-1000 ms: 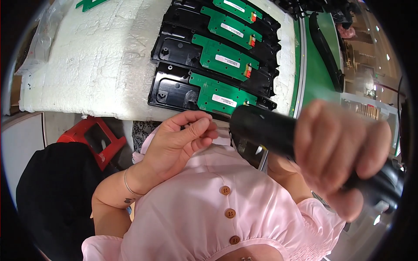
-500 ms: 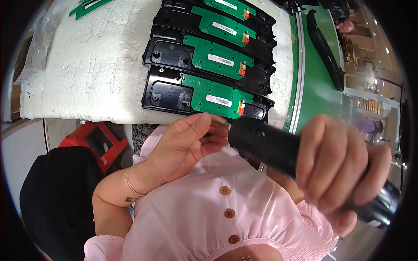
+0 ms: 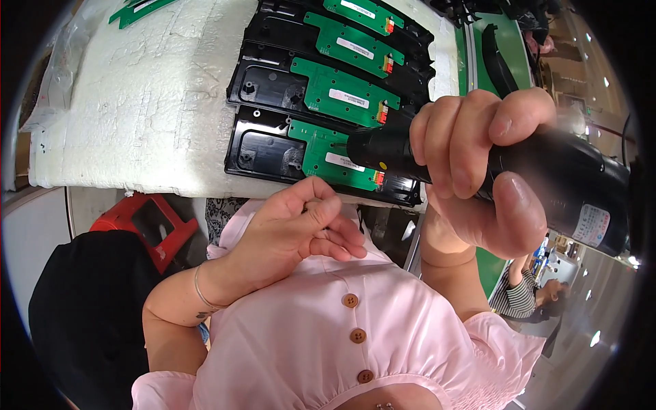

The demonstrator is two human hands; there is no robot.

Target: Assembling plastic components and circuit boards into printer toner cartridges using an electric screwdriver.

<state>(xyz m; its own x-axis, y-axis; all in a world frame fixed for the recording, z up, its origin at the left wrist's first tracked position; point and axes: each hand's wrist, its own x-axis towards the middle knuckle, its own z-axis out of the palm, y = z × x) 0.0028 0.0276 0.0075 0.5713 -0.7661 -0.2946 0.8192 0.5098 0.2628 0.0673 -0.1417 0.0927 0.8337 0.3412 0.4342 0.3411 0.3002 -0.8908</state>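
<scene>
My right hand (image 3: 478,150) is wrapped round a black electric screwdriver (image 3: 564,181), held lengthwise with its nose pointing left. Its thin bit comes down at the upper part of the nearest green circuit board (image 3: 316,145). That board lies in a long black plastic housing (image 3: 256,154) and has a white label and a small red-and-white connector. Just in front of the housing, my left hand (image 3: 301,225) is turned partly palm up. Its thumb and forefinger are pinched together and the other fingers curl loosely; whatever may be between them is hidden.
Several more black housings with green boards (image 3: 355,48) lie in a row behind, on a white foam-covered table (image 3: 150,102). Loose green boards (image 3: 137,12) lie far left. A green bench (image 3: 488,75) at right bears a curved black part. A red stool (image 3: 147,222) stands lower left.
My right hand has swung the screwdriver up and forward, bringing its tip from beside my left fingers onto the nearest board. My left hand has shifted slightly, staying close to the table edge.
</scene>
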